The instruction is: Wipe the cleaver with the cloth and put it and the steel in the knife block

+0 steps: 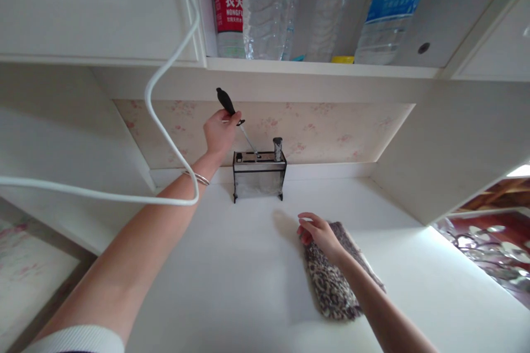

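At frame centre the left hand (pixel 220 131) grips a black-handled sharpening steel (pixel 232 111) in the clear knife block (pixel 259 175), while the right hand (pixel 318 233) rests loosely open on a leopard-print cloth (pixel 333 281).

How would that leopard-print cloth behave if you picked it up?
The cloth lies flat and rumpled under the right hand, so it would probably droop, not hold its shape. It looks fuzzy and thin, so likely light and easy to grip, and unlikely to roll.
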